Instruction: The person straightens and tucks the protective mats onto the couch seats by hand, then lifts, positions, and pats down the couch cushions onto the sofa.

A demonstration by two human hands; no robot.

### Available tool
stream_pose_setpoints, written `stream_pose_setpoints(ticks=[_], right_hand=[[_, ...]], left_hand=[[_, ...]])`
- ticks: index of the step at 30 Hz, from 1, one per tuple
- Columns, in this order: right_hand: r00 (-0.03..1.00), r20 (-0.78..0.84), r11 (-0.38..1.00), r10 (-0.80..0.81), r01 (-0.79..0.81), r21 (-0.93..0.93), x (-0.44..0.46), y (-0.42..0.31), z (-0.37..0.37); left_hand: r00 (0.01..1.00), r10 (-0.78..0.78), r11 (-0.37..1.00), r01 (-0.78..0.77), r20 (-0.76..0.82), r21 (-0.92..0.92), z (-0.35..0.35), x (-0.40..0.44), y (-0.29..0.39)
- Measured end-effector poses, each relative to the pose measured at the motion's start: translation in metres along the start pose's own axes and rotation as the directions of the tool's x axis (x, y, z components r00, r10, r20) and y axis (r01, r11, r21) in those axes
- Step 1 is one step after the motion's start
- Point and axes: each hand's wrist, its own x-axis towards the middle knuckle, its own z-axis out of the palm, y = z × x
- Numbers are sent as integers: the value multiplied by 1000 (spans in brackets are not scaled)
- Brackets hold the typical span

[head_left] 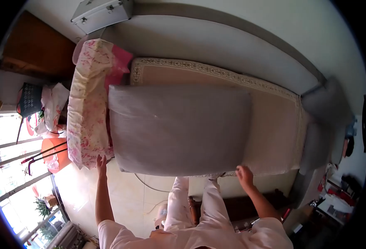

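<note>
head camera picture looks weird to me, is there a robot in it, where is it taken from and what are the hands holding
There is no robot here, just a person's two bare hands. The only picture comes from a camera worn on the head, looking forward and down, so you see the wearer's own arms and legs. Ahead is a grey sofa. On its seat lies a beige mat with a patterned border, and over that a big grey cushion. The left hand is at the floral cover; the right hand is by the cushion's near right corner. Whether either grips anything is unclear.
</note>
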Motion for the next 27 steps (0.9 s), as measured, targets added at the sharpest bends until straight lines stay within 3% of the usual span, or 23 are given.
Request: stream_pose_setpoints(ticks=[3, 5, 7, 9, 10, 12, 13, 16, 17, 20, 21, 22, 23, 25, 26, 27], right_hand=[[972, -228, 993, 59, -80, -84, 40, 64, 20], [940, -196, 958, 278, -287, -16, 61, 108, 41], [858, -94, 862, 504, -494, 110, 75, 146, 72], [758, 194, 674, 622, -645, 359, 102, 98, 42], [769, 183, 680, 613, -631, 373, 107, 113, 62], [772, 161, 671, 615, -619, 407, 117, 133, 87], [761, 158, 652, 630, -628, 424, 119, 136, 92], [719, 183, 597, 670, -669, 443, 124, 137, 100], [708, 186, 586, 681, -680, 441, 126, 139, 98], [697, 25, 614, 717, -648, 450, 126, 168, 120], [726, -97, 663, 681, -555, 501, 124, 176, 128], [720, -146, 699, 679, -572, 430, 121, 175, 124], [707, -202, 724, 677, -593, 351, 120, 171, 114], [688, -182, 641, 703, -501, 582, 107, 187, 96], [691, -287, 693, 663, -422, 585, 99, 190, 76], [684, -386, 741, 619, -345, 576, 83, 195, 47]], left_hand=[[994, 48, 993, -58, 98, 107, 43, 29, 14], [982, -10, 991, -14, 187, 130, 64, 75, -19], [957, -70, 992, 36, 282, 122, 85, 96, -21], [914, -100, 993, 114, 393, -14, 101, 54, 48], [901, -99, 992, 124, 422, -31, 108, 40, 75], [926, -105, 993, 114, 362, -4, 122, 65, 57], [937, -209, 975, 178, 281, 131, 123, 102, 29], [989, -60, 972, 28, 132, 234, 145, 60, 62], [982, -95, 958, 45, 165, 283, 145, 58, 60], [988, -144, 894, 108, 49, 435, 137, 6, 84], [997, -53, 940, 32, 54, 340, 127, -16, 89], [998, 38, 969, -50, 55, 242, 114, -40, 90], [966, 235, 972, -234, 109, -22, 106, -66, 89], [968, 207, 975, -191, 145, -117, 80, -115, 109], [974, 191, 973, -171, 125, -153, 81, -157, 135], [985, 171, 983, -170, -9, 67, 86, -209, 175]])
